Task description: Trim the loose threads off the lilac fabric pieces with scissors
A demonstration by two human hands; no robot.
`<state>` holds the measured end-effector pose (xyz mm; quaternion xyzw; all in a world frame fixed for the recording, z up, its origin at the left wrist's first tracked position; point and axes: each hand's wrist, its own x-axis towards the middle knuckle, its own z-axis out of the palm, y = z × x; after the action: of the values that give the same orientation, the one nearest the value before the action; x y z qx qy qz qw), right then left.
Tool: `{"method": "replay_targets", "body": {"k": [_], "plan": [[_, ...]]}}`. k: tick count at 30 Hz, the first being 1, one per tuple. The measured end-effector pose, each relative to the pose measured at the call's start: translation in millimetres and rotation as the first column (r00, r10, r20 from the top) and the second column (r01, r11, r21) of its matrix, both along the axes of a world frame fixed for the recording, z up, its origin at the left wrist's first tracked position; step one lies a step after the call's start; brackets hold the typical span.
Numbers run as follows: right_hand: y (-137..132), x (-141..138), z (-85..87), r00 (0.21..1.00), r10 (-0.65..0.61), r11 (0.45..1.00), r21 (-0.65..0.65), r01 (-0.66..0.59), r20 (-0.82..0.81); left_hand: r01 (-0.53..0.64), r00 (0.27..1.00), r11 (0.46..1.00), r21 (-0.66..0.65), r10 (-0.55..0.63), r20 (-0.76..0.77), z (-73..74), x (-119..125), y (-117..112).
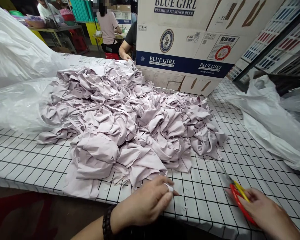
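Note:
A big heap of pale lilac cloth pieces (125, 123) lies on a table with a white, black-gridded cover (20, 160). My left hand (146, 203), with a dark bead bracelet on the wrist, rests at the front edge just below the heap; its fingers are pinched together on a small white scrap I cannot name. My right hand (267, 213) is at the lower right, closed on a pair of snips with red and yellow handles (236, 193), whose blades point up and left over the table.
A large Blue Girl beer carton (190, 43) stands behind the heap. Clear plastic bags lie at the left (17, 60) and right (272, 123). Other people sit at tables far back (110, 26). Small thread bits dot the cover near the snips.

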<state>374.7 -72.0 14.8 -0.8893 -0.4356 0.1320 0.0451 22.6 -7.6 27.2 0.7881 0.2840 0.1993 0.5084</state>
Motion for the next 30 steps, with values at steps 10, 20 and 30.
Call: {"method": "replay_targets", "body": {"k": [10,20,30], "plan": [[25,-73,7.1,0.933,0.349,0.883,0.367,-0.293,-0.093,-0.618,0.700,0.592,0.517,0.714,0.021,-40.8,-37,0],[78,-202,-19.6,0.561,0.812,0.457,0.420,-0.784,0.164,-0.543,0.651,0.644,0.539,0.728,-0.215,-48.6,-49,-21],[89,-203,2.4,0.532,0.840,0.424,0.487,-0.764,0.104,-0.659,0.672,0.698,0.281,0.714,-0.196,-49.9,-26,-40]]}}
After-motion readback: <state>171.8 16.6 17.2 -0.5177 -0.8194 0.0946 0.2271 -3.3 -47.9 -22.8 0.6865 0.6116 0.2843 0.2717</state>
